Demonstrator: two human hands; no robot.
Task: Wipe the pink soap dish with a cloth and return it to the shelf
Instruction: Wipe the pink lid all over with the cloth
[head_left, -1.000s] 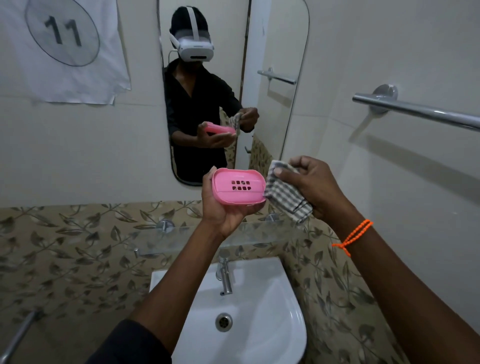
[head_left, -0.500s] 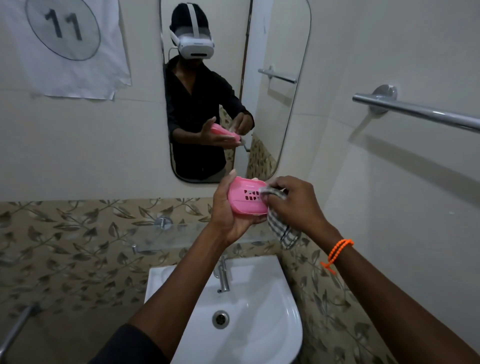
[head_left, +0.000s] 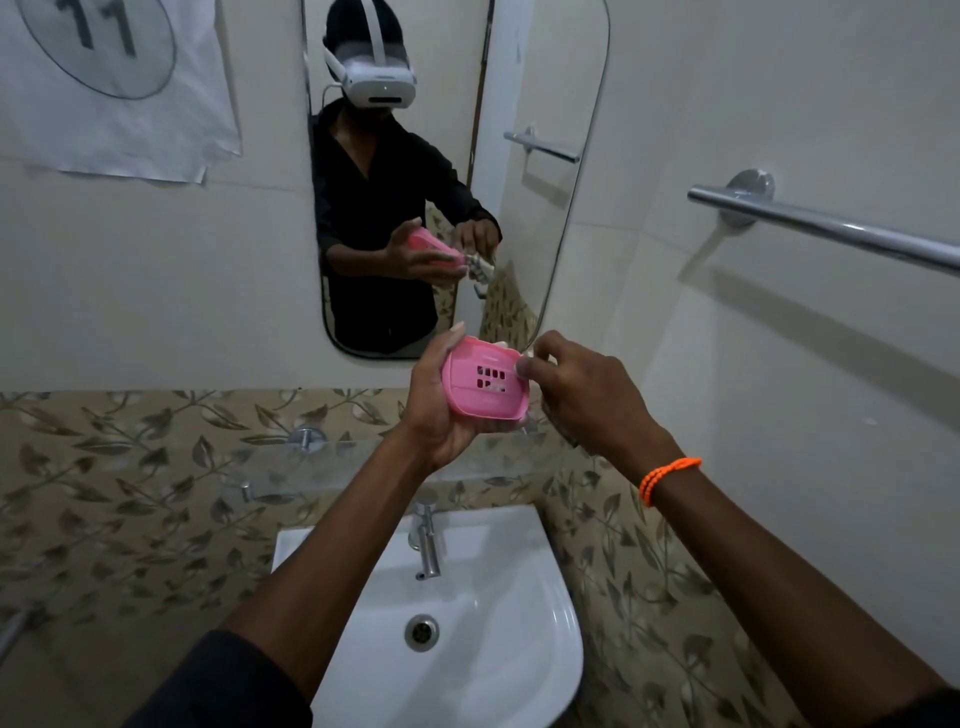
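Pink soap dish (head_left: 480, 382) cupped in left hand (head_left: 441, 410) above sink (head_left: 540, 649), slotted underside facing camera; right hand (head_left: 582, 400) pinched at its edge, probably on mostly hidden cloth (head_left: 525, 355); glass shelf (head_left: 291, 465) behind, below mirror (head_left: 550, 218)

we see almost nothing of the cloth, which is tucked behind the right hand (head_left: 582, 400); only its mirror image shows. the right thumb covers one corner of the pink soap dish (head_left: 485, 380), and the left hand (head_left: 441, 410) hides its lower back. the towel bar (head_left: 831, 228) and the numbered paper sheet (head_left: 114, 88) are cut off at the edges.
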